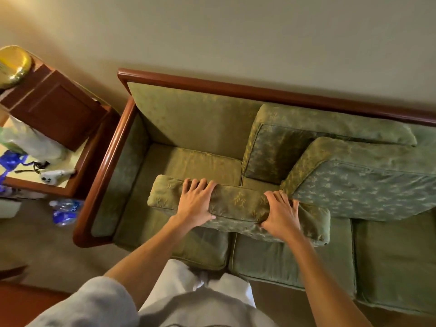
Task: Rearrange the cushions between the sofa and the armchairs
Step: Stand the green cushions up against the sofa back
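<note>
A green patterned sofa with a red-brown wooden frame (212,82) stands against the wall. I hold a green back cushion (238,204) upright on edge over the seat cushions. My left hand (197,204) grips its top edge near the left end. My right hand (282,214) grips the same edge further right. A second back cushion (368,185) leans tilted at the right, touching the held one. A third cushion (283,147) stands against the sofa back behind them. The left part of the sofa back is bare.
A wooden side table (70,182) stands left of the sofa with a cabinet (54,107), a gold lamp shade (14,64), a white controller (54,177) and a plastic bag on it. Plastic water bottles (64,211) lie on the carpet beside the sofa arm.
</note>
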